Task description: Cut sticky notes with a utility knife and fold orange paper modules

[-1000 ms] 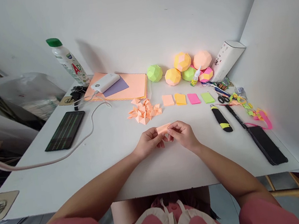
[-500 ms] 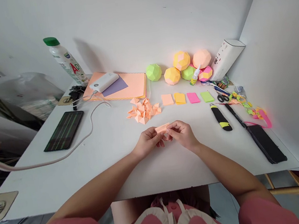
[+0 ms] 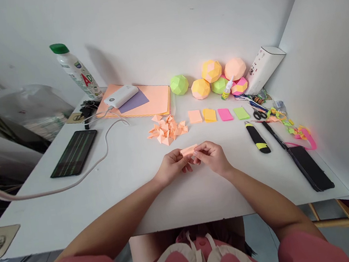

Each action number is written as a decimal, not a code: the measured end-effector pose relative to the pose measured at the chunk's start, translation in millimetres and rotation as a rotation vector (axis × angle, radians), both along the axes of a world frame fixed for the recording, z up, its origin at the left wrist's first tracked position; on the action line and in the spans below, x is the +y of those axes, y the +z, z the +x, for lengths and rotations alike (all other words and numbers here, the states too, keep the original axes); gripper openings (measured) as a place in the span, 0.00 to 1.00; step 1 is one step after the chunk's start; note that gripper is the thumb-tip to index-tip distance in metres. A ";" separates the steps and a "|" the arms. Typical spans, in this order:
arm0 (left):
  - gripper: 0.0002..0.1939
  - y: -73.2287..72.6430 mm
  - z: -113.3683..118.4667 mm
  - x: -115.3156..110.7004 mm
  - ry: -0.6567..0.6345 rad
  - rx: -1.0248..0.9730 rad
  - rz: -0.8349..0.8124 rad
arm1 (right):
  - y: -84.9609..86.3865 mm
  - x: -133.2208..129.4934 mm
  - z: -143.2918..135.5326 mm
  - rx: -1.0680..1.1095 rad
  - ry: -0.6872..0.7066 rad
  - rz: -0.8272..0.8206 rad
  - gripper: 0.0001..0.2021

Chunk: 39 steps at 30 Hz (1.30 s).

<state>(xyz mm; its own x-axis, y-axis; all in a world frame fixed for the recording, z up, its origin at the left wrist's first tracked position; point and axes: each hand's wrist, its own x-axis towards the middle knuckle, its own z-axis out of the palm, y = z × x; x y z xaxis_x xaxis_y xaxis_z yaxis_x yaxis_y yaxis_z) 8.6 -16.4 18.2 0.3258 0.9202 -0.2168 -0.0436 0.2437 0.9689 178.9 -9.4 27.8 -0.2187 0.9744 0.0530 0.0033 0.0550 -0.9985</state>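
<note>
Between my two hands is a small folded strip of peach paper [image 3: 188, 150], held above the white table [image 3: 141, 214]. My left hand [image 3: 173, 166] pinches its left end, thumb in front. At the right end, the thumb and fingers of my right hand [image 3: 211, 156] are closed on the same paper. Just beyond my left hand lies a pile of folded peach paper pieces [image 3: 166, 130]. Small stacks of square paper in peach [image 3: 195, 116], orange [image 3: 209, 115], pink [image 3: 225, 114] and green [image 3: 241, 113] sit in a row behind my right hand.
Several faceted paper balls [image 3: 211, 71] rest against the wall. A utility knife [image 3: 257, 137], scissors [image 3: 260, 114], a marker [image 3: 274, 134] and a black case [image 3: 311, 167] lie rightward. Leftward are a phone [image 3: 74, 153], a cable [image 3: 108, 147], a power bank [image 3: 121, 96] and a bottle [image 3: 77, 71].
</note>
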 end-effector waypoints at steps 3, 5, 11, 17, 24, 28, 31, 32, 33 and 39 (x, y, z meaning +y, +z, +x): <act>0.22 2.0 0.0 -0.2 -0.008 0.016 -0.012 | -0.7 0.1 0.0 -0.001 -0.002 -0.003 0.09; 0.22 2.8 -0.2 -0.4 -0.016 0.029 -0.015 | -1.5 0.2 0.0 0.002 -0.002 0.006 0.08; 0.22 1.0 -1.1 -0.1 -0.047 0.002 -0.005 | -1.0 -0.3 -0.6 0.021 0.006 0.017 0.08; 0.22 -1.5 -2.0 0.5 -0.051 -0.013 -0.003 | -1.6 -0.2 -0.4 0.016 0.002 0.018 0.07; 0.21 -0.3 -0.8 -0.8 -0.028 -0.024 -0.013 | 0.6 -1.1 -0.7 0.015 0.011 0.004 0.07; 0.21 1.5 0.2 -1.6 -0.021 -0.013 -0.010 | 1.9 -0.8 -0.8 0.007 0.016 -0.004 0.08; 0.21 0.6 0.0 -1.5 -0.015 -0.012 -0.009 | -1.5 0.9 0.1 -0.008 0.040 -0.008 0.10; 0.22 0.1 -0.1 -1.4 -0.014 -0.012 -0.011 | -3.3 1.6 0.3 -0.008 0.050 -0.014 0.13; 0.22 -0.4 -0.2 -1.4 -0.015 -0.012 -0.014 | -5.2 2.3 0.4 -0.005 0.060 -0.022 0.16; 0.20 -2.8 -0.3 -2.9 -0.026 0.033 0.004 | -13.4 3.5 0.2 -0.008 0.107 -0.034 0.22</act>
